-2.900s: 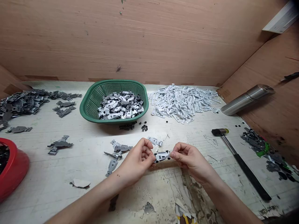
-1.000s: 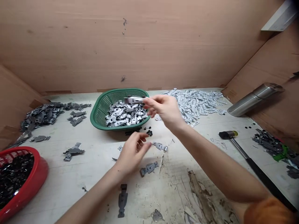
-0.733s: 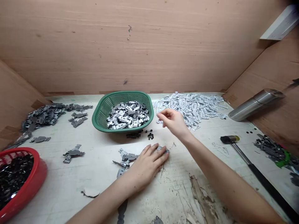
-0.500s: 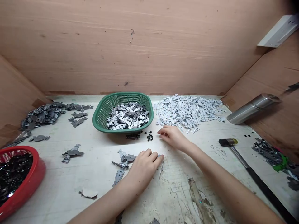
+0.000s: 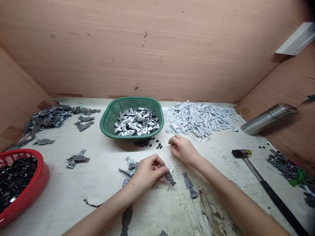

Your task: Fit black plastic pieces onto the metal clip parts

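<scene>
My left hand (image 5: 150, 172) pinches a grey metal plate (image 5: 169, 177) with shaped edges, tilted just above the table. My right hand (image 5: 183, 150) hovers to the right of several small black studs (image 5: 159, 146); its fingers are curled together, and what they hold, if anything, is hidden. Between my forearms another grey plate (image 5: 189, 186) lies on the table. More grey plates (image 5: 128, 167) lie loosely piled behind my left hand, partly covered by it. A further plate (image 5: 126, 221) shows below my left wrist.
Behind the hands stands a green basket (image 5: 105, 126) of metal parts, with a heap of pale strips (image 5: 199, 119) to its right. A red basket (image 5: 40, 178) of black parts is at left, below grey plates (image 5: 49, 118). At right are a hammer (image 5: 261, 180) and a steel cylinder (image 5: 269, 118).
My left hand has turned, bringing the held grey plate into sight. A grey plate now lies between my forearms where none showed before. My right hand has shifted slightly; the view has moved a little.
</scene>
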Motion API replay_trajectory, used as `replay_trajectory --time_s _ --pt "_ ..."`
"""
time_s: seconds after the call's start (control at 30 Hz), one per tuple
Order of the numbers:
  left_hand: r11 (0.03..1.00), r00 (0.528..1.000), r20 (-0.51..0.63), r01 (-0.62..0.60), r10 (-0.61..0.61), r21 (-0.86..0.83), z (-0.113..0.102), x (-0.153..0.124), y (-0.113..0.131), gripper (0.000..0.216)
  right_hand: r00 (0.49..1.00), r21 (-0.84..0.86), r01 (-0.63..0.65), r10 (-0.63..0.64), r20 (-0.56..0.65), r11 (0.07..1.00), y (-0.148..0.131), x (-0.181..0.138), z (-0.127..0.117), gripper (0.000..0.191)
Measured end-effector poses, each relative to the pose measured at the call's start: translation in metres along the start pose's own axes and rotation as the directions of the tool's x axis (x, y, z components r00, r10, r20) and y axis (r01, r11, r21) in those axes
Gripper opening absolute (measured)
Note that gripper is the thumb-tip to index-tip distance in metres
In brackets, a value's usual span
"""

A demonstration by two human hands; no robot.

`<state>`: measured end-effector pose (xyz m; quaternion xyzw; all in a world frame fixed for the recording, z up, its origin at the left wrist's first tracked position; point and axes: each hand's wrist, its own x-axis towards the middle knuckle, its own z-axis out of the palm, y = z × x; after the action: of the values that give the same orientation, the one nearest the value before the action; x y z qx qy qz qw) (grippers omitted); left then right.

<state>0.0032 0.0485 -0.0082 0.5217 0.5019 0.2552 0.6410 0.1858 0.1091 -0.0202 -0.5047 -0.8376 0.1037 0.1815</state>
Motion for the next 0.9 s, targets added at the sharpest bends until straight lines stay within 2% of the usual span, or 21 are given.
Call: replay_trajectory --time_s 0.07,0.13,0.23,0.33,0.5,0.57,0.7,0.9 --pt "0.974 0.992 0.06 0.117 -0.108 -0.194 0.001 0.001 -0.001 0.03 0.999 0.018 -0.033 0.033 0.011 0.999 0.002 -0.018 -0.01 0.019" --pt "0.946 0.982 0.105 0.181 -0.158 -0.269 0.002 0.001 -0.002 0.034 0.996 0.065 -0.091 0.09 0.018 0.994 0.003 -0.032 -0.021 0.019" --pt "0.944 0.972 0.136 0.218 -0.189 -0.248 0.004 0.0 -0.001 0.036 0.988 0.171 -0.154 0.153 0.021 0.973 -0.001 -0.047 -0.037 0.011" --pt "0.957 0.975 0.136 0.199 -0.173 -0.212 0.005 -0.002 0.002 0.035 0.987 0.313 -0.153 0.163 -0.004 0.937 -0.011 -0.058 -0.048 0.011" --pt "0.96 0.973 0.127 0.216 -0.195 -0.177 0.006 -0.005 0.005 0.032 0.981 0.554 -0.167 0.191 0.015 0.815 -0.037 -0.075 -0.043 0.009" --pt "0.954 0.968 0.143 0.233 -0.208 -0.188 0.006 -0.005 0.006 0.032 0.987 0.535 -0.114 0.158 -0.036 0.837 -0.046 -0.079 -0.037 0.009" --pt "0.95 0.966 0.159 0.232 -0.201 -0.209 0.007 -0.006 0.009 0.032 0.984 0.365 -0.007 0.071 -0.161 0.931 -0.052 -0.081 -0.027 0.012" --pt "0.965 0.978 0.139 0.182 -0.157 -0.19 0.01 -0.009 0.009 0.029 0.989 0.254 0.025 0.012 -0.146 0.967 -0.051 -0.082 -0.022 0.013"
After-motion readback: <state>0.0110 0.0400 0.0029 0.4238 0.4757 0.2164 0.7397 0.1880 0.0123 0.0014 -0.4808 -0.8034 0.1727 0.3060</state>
